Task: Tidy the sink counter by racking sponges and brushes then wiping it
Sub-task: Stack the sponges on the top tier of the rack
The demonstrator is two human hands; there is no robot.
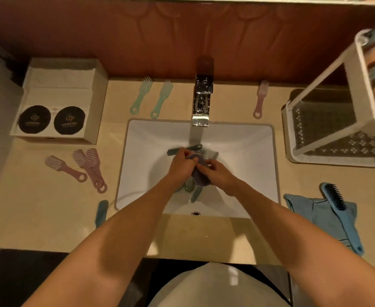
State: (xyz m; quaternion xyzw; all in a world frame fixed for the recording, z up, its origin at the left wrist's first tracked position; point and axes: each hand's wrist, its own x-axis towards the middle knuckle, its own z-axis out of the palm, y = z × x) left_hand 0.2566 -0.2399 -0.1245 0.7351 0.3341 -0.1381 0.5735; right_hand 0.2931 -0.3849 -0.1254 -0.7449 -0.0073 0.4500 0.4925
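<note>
Faucet: chrome metal, mirror-glossy
Sink: white glazed ceramic, smooth, shiny
Desk: beige, stone-like, smooth, faint sheen
Wall panel: reddish wood grain, satin
Box: matt cardboard
Pink brushes: matt plastic
Cloth: blue woven fabric, creased
Rack: white plastic, smooth

A person's left arm and right arm are bare to the frame's edge. A smooth, pale cream garment covers the torso below.

head camera looks steeply down, close above the sink.
</note>
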